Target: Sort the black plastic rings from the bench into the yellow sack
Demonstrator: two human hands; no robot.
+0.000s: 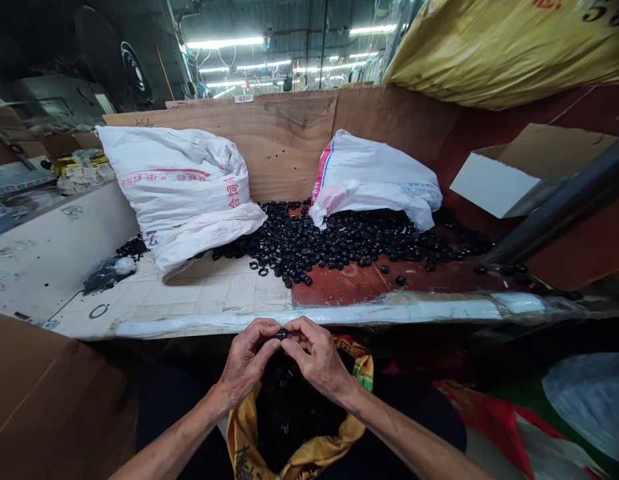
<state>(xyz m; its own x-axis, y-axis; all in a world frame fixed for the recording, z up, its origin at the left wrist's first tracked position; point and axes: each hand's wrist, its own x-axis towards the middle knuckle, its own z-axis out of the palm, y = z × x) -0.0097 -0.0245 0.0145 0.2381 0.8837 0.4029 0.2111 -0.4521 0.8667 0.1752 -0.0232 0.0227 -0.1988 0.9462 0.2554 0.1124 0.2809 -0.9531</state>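
Black ring part (pixel 281 333) pinched between the fingertips of left hand (pixel 247 360) and right hand (pixel 317 357), both grips closed on it, held just above the open mouth of a yellow sack (pixel 357 427) in the lap. Beyond, table (pixel 229 290) edge wrapped in clear film. Farther back, heap of black rings (pixel 334 243) lies between two white woven sacks (pixel 182 187), plywood wall (pixel 279 133) behind.

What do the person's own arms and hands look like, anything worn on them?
Both hands, the left hand and the right hand, are bare: no gloves, rings or watch show. The forearms are bare too, with no sleeves in view, lean and sinewy.
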